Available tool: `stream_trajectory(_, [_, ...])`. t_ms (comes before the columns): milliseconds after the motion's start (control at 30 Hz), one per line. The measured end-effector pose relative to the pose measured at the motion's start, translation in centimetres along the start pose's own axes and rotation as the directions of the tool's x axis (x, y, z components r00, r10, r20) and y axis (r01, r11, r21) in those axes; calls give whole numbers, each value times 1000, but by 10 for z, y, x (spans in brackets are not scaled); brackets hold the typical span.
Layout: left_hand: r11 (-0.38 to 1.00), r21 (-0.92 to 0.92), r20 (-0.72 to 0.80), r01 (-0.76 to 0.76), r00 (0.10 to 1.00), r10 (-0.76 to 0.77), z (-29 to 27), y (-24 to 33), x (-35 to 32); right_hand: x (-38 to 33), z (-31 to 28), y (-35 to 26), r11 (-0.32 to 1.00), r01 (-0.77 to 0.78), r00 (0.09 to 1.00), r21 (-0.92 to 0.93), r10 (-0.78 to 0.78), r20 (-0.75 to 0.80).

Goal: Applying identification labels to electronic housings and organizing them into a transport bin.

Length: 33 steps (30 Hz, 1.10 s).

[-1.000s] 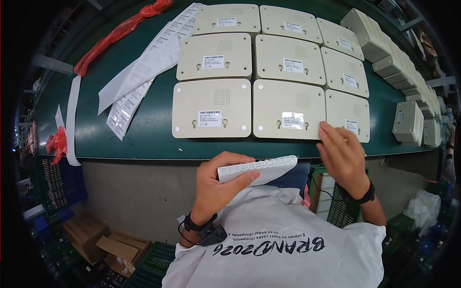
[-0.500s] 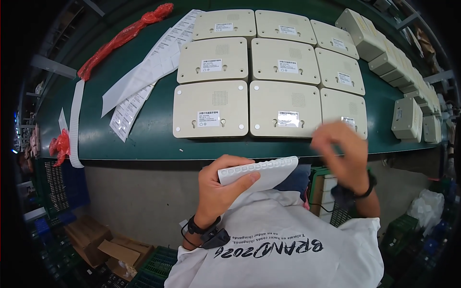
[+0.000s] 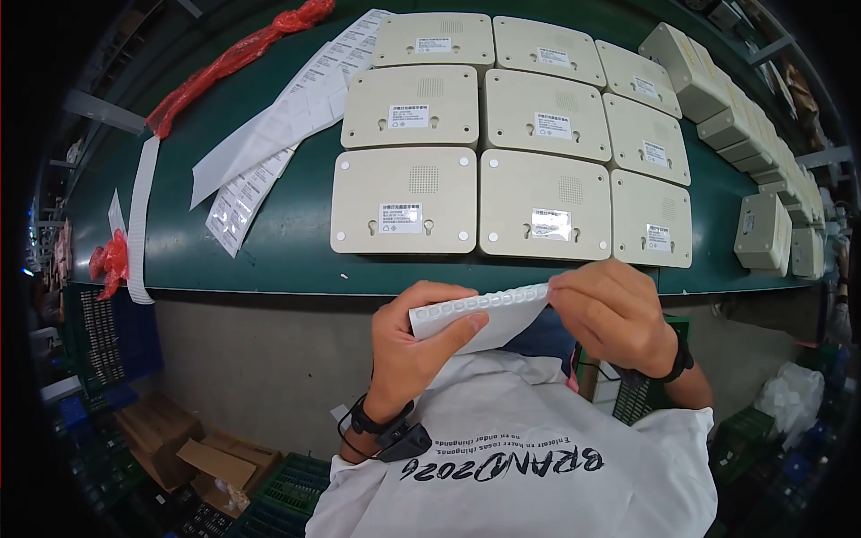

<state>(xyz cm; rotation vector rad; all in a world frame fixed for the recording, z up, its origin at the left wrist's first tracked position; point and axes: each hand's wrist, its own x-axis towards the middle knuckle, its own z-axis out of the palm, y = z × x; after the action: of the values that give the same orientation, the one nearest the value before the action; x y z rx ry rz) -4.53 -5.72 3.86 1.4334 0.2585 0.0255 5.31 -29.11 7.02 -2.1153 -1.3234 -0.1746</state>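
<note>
My left hand (image 3: 414,345) grips a white sheet of small round stickers (image 3: 480,311) at chest height, just in front of the green table's edge (image 3: 269,269). My right hand (image 3: 614,314) pinches the right end of that same sheet with its fingertips. Above both hands, beige flat plastic cases (image 3: 405,199) lie face down in rows on the table, each with a small label. The nearest row holds three cases; the middle one (image 3: 545,204) lies directly above my hands.
Long white label strips (image 3: 269,134) lie across the table's left part, with red plastic wrap (image 3: 238,54) at the far left. Small beige boxes (image 3: 762,229) line the right edge. Cardboard boxes (image 3: 193,448) and green crates (image 3: 287,489) sit on the floor below.
My right hand has come back from the near-right case on the table to the sheet and now pinches its right end. The left hand has held the sheet throughout.
</note>
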Motion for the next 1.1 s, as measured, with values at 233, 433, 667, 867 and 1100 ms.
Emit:
stream_trajectory(233, [1000,-5,39,-8,999,8,-6,-6,-2,19,-30,71,885,-448,880,130,462,-109])
stream_trajectory(433, [1000,-8,28,-1,1000,1,-10,-6,-2,21,-26,75,852,-516,855,89,519,-13])
stream_trajectory(667, [1000,-15,28,2,1000,-2,-12,-7,0,12,-17,60,865,-188,976,-465,218,9])
stream_trajectory(867, [1000,-21,51,-17,999,18,-9,-6,2,8,-23,52,899,-210,973,-385,230,6])
stream_trajectory(1100, [993,-51,148,-107,982,114,3,1,0,9,-23,-2,955,-294,956,33,295,-5])
